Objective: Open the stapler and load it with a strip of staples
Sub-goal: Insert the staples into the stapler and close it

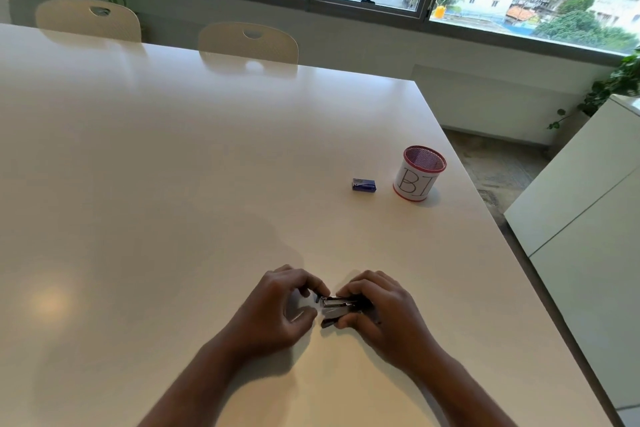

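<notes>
Both bare forearms rise from the bottom edge of the frame and converge toward lower centre. The left hand [277, 308], at lower centre-left, has its fingers [313, 286] curled and its thumb tucked beneath, pinching the end of a small dark-and-silver metal stapler [337, 307]. The right hand [382, 312], just right of it, curls its fingers over the stapler's other end, knuckles up, thumb underneath.
</notes>
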`<move>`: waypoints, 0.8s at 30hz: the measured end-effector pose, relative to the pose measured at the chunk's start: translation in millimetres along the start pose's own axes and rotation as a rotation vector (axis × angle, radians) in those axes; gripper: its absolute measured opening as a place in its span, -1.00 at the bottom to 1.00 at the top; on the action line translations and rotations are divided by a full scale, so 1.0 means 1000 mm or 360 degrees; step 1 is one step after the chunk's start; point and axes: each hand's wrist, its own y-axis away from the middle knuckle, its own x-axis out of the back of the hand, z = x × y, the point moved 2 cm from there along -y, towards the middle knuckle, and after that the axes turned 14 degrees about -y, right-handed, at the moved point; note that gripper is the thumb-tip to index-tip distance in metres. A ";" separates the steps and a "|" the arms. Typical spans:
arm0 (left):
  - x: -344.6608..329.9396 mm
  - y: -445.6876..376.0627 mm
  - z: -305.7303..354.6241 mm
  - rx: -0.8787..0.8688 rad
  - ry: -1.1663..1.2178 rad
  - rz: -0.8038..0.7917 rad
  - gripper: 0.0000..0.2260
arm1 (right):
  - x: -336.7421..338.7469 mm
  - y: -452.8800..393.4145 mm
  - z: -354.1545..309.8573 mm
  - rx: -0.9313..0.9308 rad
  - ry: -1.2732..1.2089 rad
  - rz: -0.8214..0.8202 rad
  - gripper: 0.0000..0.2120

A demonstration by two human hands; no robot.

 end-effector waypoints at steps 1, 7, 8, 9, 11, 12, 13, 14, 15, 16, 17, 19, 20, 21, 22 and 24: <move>0.000 0.001 0.001 -0.0025 0.0007 -0.0023 -0.69 | -0.001 0.001 0.001 0.0005 -0.0005 0.0035 -0.70; -0.002 -0.001 0.005 -0.0150 -0.0179 -0.0062 -0.51 | -0.004 0.004 0.003 0.0061 0.0009 0.0141 -0.73; -0.004 -0.002 0.006 -0.0162 -0.0227 -0.0050 -0.49 | -0.004 0.004 0.003 0.0072 0.0030 0.0139 -0.72; -0.006 -0.004 0.008 -0.0184 -0.0254 -0.0025 -0.50 | -0.004 0.005 0.003 0.0080 0.0053 0.0134 -0.72; -0.009 -0.005 0.008 -0.0209 -0.0250 0.0024 -0.56 | -0.005 0.005 0.004 0.0086 0.0088 0.0127 -0.72; -0.009 -0.005 0.007 -0.0204 -0.0221 0.0038 -0.57 | -0.006 0.005 0.003 0.0086 0.0104 0.0123 -0.72; -0.009 -0.006 0.006 -0.0199 -0.0185 0.0042 -0.58 | -0.006 0.005 0.004 0.0087 0.0113 0.0123 -0.72; -0.009 -0.006 0.005 -0.0192 -0.0148 0.0042 -0.58 | -0.006 0.005 0.004 0.0090 0.0118 0.0123 -0.72; -0.009 -0.006 0.005 -0.0185 -0.0115 0.0045 -0.58 | -0.006 0.004 0.004 0.0092 0.0118 0.0122 -0.72; -0.009 -0.006 0.005 -0.0178 -0.0091 0.0048 -0.59 | -0.006 0.004 0.004 0.0094 0.0115 0.0120 -0.72; -0.009 -0.006 0.005 -0.0171 -0.0074 0.0051 -0.59 | -0.007 0.004 0.004 0.0099 0.0112 0.0118 -0.72; -0.009 -0.006 0.004 -0.0155 -0.0058 0.0056 -0.59 | -0.007 0.004 0.005 0.0108 0.0094 0.0125 -0.74; -0.010 -0.006 0.004 -0.0145 -0.0058 0.0060 -0.59 | -0.006 0.004 0.005 0.0109 0.0082 0.0130 -0.75; -0.010 -0.006 0.004 -0.0139 -0.0061 0.0061 -0.59 | -0.006 0.004 0.006 0.0107 0.0071 0.0132 -0.76; -0.010 -0.006 0.003 -0.0137 -0.0069 0.0059 -0.59 | -0.006 0.004 0.006 0.0107 0.0063 0.0131 -0.77; -0.010 -0.006 0.004 -0.0144 -0.0079 0.0051 -0.59 | -0.006 0.004 0.006 0.0111 0.0050 0.0128 -0.77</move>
